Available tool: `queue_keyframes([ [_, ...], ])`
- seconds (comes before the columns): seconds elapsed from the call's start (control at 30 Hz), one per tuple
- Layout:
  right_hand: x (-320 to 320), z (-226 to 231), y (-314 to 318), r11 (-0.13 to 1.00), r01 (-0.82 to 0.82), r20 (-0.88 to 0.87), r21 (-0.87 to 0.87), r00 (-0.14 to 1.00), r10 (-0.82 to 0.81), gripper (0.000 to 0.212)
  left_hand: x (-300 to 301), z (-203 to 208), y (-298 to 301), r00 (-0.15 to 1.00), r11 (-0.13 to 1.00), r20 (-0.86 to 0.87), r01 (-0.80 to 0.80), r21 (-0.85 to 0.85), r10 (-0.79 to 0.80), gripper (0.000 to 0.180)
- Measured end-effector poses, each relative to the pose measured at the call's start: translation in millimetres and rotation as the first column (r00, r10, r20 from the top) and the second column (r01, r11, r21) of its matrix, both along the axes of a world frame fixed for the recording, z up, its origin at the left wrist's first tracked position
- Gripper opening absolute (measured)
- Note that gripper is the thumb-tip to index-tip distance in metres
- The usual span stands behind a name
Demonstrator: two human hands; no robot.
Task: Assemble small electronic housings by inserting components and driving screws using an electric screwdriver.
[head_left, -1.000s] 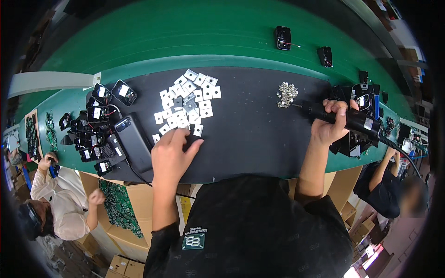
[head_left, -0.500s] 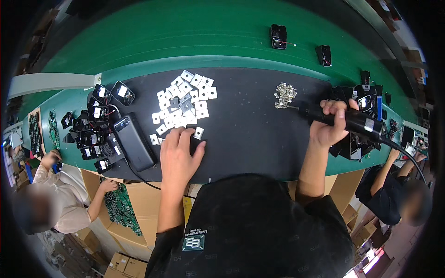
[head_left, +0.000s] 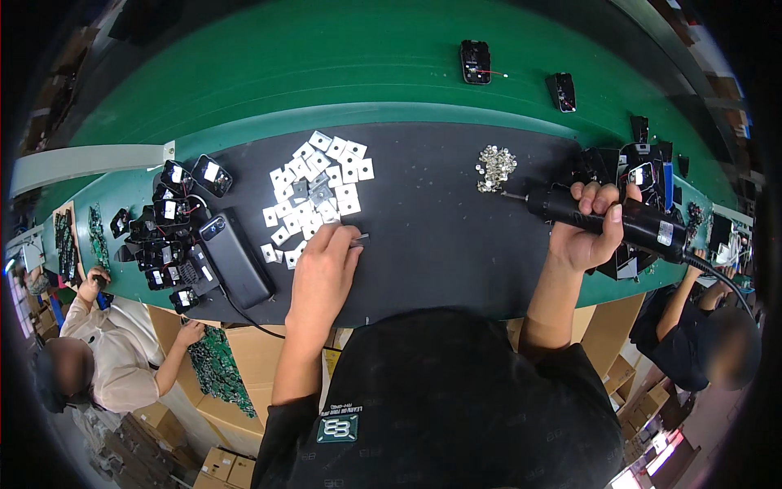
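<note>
My left hand (head_left: 326, 265) is closed in a pinch on a small square plate (head_left: 360, 240), tipped nearly edge-on, at the near edge of a pile. Pale square plates (head_left: 349, 190), each with a dark central hole, make up that pile on the black mat; a few are dark grey. In my right hand (head_left: 588, 232) is a black electric screwdriver (head_left: 652, 234), its fingers wrapped round the body. The bit points left, its tip just below a small heap of silvery screws (head_left: 495, 167) and seemingly apart from it.
At left, a black power bank (head_left: 236, 259) with a cable lies beside several black housings (head_left: 173, 210). More housings (head_left: 639, 177) are stacked at right. Two others (head_left: 476, 63) rest on the green surface beyond the mat. One person (head_left: 122, 350) works at left, another (head_left: 688, 334) at right.
My left hand has picked up one plate from the pile's near edge and shifted slightly right, tilting it. The screwdriver has moved slightly right and down.
</note>
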State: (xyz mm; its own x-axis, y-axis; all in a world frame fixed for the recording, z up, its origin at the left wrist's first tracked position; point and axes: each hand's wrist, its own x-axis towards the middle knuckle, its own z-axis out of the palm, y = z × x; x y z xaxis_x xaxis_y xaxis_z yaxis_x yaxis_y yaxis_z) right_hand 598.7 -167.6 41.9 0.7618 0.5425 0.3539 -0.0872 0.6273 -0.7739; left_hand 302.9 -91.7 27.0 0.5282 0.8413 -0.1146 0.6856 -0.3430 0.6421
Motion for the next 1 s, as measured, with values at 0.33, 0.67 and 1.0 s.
queue_keyframes([
  [0.33, -15.2, 7.4, -19.8, 1.0, -0.005, -0.002, -0.026, 1.0, 0.005, 0.043, 89.3, -9.4, 52.6, 0.953, 0.993, 0.283, 0.094, 0.065, -0.109, 0.011],
  [0.67, -43.7, 3.2, -35.4, 0.995, -0.068, -0.086, -0.076, 0.994, 0.061, 0.043, 194.2, -28.6, 152.5, 0.914, 0.916, 0.356, 0.042, 0.398, -0.196, 0.013],
  [1.0, -38.5, 7.0, -35.1, 0.995, -0.057, -0.051, -0.083, 0.997, 0.053, 0.043, 220.7, -40.9, 177.7, 0.974, 0.929, 0.133, 0.126, 0.349, -0.182, 0.016],
])
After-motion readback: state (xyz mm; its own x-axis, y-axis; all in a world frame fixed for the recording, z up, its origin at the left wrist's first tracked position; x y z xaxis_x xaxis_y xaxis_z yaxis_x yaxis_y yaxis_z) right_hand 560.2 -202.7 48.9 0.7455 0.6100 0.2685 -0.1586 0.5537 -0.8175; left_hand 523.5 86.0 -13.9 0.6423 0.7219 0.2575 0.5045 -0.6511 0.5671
